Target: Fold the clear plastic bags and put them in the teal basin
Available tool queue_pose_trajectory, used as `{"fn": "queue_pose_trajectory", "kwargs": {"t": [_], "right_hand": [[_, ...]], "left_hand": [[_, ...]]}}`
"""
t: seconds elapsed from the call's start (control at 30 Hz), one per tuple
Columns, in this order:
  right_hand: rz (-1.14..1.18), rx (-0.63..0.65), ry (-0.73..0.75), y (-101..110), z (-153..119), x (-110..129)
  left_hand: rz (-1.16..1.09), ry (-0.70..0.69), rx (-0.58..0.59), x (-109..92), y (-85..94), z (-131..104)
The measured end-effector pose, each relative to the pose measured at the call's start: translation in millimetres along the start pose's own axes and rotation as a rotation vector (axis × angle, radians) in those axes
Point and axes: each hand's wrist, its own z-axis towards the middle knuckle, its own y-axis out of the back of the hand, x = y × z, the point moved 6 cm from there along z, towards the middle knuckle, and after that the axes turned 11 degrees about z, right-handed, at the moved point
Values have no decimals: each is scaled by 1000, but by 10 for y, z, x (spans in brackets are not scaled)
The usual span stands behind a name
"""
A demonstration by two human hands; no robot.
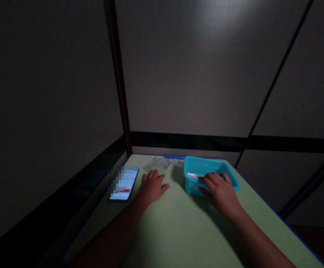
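A turquoise plastic tub (191, 188) stands at the far right part of the table. My right hand (220, 191) is at its near rim, fingers over the edge and thumb on the outside, closed on the wall. Inside the tub, beside my fingertips, some clear plastic (192, 175) shows; the rest of the inside is partly hidden by the hand. My left hand (152, 187) lies palm down on the table with its fingers spread, holding nothing. Just beyond its fingertips are crumpled clear plastic bags (160, 163). Another clear packet (178, 163) lies left of the tub.
A phone (124, 184) with a lit screen lies left of my left hand, near the table's left edge. The pale green table (173, 230) has a blue edge. Panelled walls (187, 74) rise close behind it and on the left.
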Motion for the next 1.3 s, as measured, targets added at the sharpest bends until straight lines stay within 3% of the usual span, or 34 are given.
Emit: {"fn": "queue_pose_trajectory", "kwargs": {"t": [0.2, 0.4, 0.53, 0.63, 0.73, 0.87, 1.07, 1.3], "right_hand": [[-64, -5, -69, 22, -29, -179], [-122, 9, -187, 28, -99, -530], [-109, -39, -271, -34, -118, -761], [-52, -115, -342, -125, -129, -928], [39, -256, -373, -167, -157, -1022], [77, -422, -331, -91, -197, -915], [141, -359, -237, -63, -162, -588], [207, -413, -254, 36, -194, -480]], "left_hand": [[-23, -32, 72, 24, -89, 20], [-12, -95, 98, -61, 11, -111], [-143, -204, 117, -127, 115, -220], [-315, -252, 51, -131, 250, -217], [-315, -209, -105, -48, 366, -154], [-127, -95, -165, 44, 300, -88], [-71, -92, -81, -20, 120, -67], [-61, -92, -73, -43, 142, -63]]}}
